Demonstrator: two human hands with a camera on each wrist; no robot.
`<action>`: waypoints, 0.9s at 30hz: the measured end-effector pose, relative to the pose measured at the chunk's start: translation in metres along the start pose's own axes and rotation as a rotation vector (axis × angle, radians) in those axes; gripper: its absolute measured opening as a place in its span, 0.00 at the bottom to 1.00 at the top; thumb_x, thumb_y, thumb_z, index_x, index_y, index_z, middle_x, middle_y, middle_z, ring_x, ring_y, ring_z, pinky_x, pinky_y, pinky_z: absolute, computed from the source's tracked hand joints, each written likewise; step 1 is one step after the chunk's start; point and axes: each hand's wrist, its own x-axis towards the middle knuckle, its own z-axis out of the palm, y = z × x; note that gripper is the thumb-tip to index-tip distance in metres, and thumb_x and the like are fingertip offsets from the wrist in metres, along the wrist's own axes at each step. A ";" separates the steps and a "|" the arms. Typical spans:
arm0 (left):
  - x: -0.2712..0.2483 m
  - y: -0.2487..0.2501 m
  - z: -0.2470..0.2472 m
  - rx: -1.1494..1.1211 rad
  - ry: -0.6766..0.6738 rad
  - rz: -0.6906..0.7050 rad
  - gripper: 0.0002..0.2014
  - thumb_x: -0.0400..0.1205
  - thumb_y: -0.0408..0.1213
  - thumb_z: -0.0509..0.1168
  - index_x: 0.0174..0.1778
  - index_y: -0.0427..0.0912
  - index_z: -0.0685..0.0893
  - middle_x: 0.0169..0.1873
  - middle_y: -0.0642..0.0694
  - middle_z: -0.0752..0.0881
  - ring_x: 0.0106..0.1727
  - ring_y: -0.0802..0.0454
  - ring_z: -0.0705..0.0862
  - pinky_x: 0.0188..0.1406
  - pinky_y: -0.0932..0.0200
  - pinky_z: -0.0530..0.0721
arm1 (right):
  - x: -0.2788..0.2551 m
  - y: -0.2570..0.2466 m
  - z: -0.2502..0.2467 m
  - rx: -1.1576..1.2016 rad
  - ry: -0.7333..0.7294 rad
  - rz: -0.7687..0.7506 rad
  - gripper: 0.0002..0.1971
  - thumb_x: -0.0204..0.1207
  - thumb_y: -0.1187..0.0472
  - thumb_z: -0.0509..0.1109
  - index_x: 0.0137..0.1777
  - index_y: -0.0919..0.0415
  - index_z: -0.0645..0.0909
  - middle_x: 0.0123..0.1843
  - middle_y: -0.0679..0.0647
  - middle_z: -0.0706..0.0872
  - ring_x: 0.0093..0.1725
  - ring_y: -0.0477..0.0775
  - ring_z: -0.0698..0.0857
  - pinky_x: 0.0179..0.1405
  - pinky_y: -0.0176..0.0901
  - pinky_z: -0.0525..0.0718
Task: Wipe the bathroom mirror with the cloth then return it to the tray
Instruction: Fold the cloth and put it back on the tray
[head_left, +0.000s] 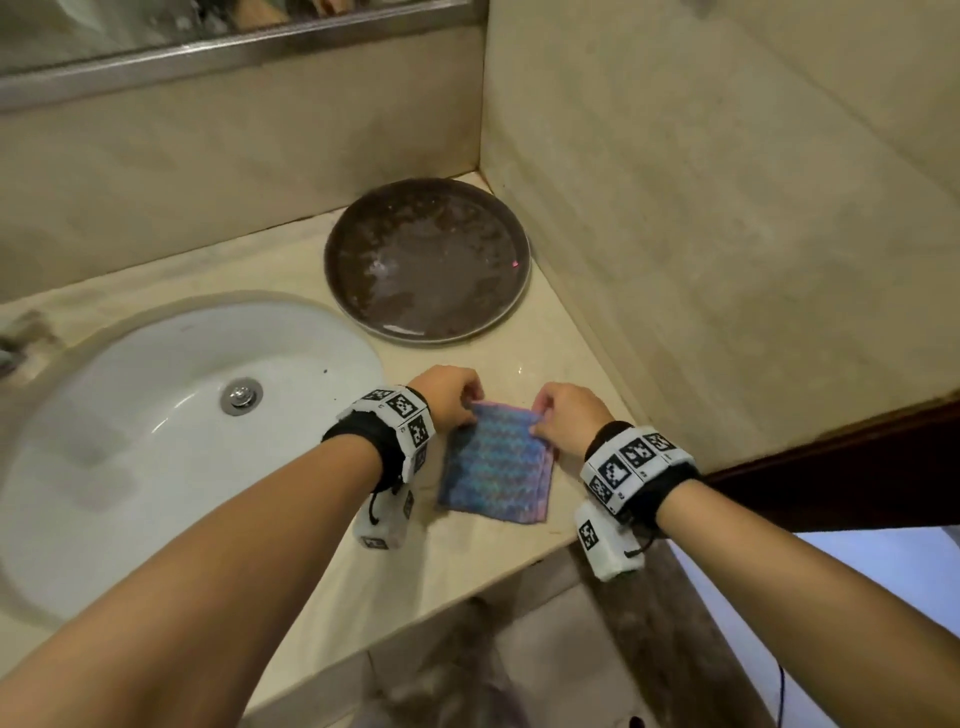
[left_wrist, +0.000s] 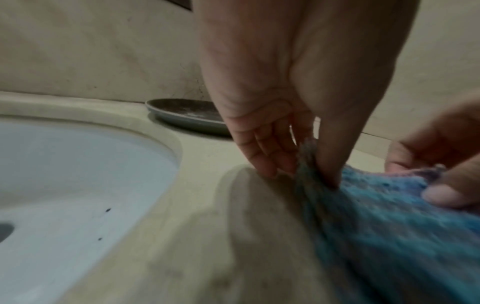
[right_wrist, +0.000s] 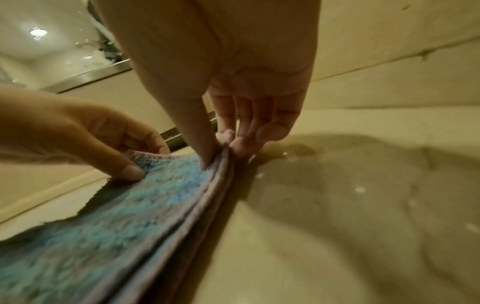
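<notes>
Two hands hold one folded blue cloth (head_left: 496, 465) that lies on the beige counter (head_left: 483, 561), a little below the centre of the head view. The left hand (head_left: 451, 397) pinches the upper left corner of the cloth between thumb and fingers; the other fingers point down, loosely bent. The right hand (head_left: 569, 418) pinches the upper right corner in the same way, and the right wrist view shows several folded layers squeezed between thumb and fingertips. The round dark tray (head_left: 358, 244) stands above the cloth in the frame, near it but apart, in the corner of the wall. The white sink (head_left: 130, 431) fills the left side. The mirror (head_left: 156, 26) is at the upper left edge.
</notes>
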 end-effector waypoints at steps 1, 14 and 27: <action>0.001 0.000 -0.005 0.043 -0.033 0.013 0.16 0.77 0.35 0.69 0.60 0.40 0.82 0.59 0.42 0.85 0.59 0.45 0.81 0.57 0.57 0.77 | 0.002 -0.004 -0.002 -0.042 -0.022 -0.001 0.04 0.73 0.62 0.71 0.45 0.56 0.79 0.51 0.56 0.86 0.52 0.57 0.85 0.52 0.45 0.82; 0.022 -0.013 -0.168 -0.147 0.386 0.161 0.07 0.75 0.31 0.70 0.48 0.36 0.85 0.43 0.46 0.80 0.45 0.52 0.78 0.48 0.60 0.76 | 0.056 -0.107 -0.140 0.411 0.086 -0.127 0.14 0.75 0.70 0.70 0.33 0.54 0.74 0.32 0.49 0.76 0.29 0.44 0.73 0.18 0.27 0.73; 0.055 -0.083 -0.162 -0.107 0.347 0.056 0.09 0.75 0.32 0.69 0.51 0.38 0.83 0.51 0.39 0.87 0.52 0.41 0.84 0.53 0.55 0.80 | 0.146 -0.126 -0.082 0.023 0.352 -0.291 0.06 0.71 0.71 0.71 0.47 0.65 0.83 0.52 0.63 0.81 0.49 0.60 0.81 0.54 0.46 0.77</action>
